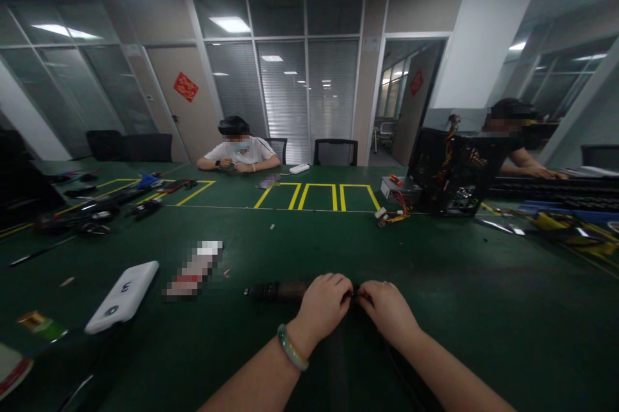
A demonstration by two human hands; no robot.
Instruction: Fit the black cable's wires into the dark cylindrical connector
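A dark electric screwdriver (285, 291) with a brownish body lies across the green table, its narrow tip pointing left. My left hand (325, 296) is closed around its rear part, which the fingers cover. Right beside it, my right hand (387, 309) pinches at the tool's tail end. From under that hand a dark cable (399, 370) runs down toward me. The joint between cable and tool is mostly hidden by my fingertips. A bangle (292, 347) is on my left wrist.
To the left lie a white power bank-like device (123, 296), a blurred-out flat item (194, 270) and a small green bottle (42, 326). An open computer case (459, 173) stands at the right beside a power supply (400, 189). One person (242, 151) sits opposite, another (520, 147) at right.
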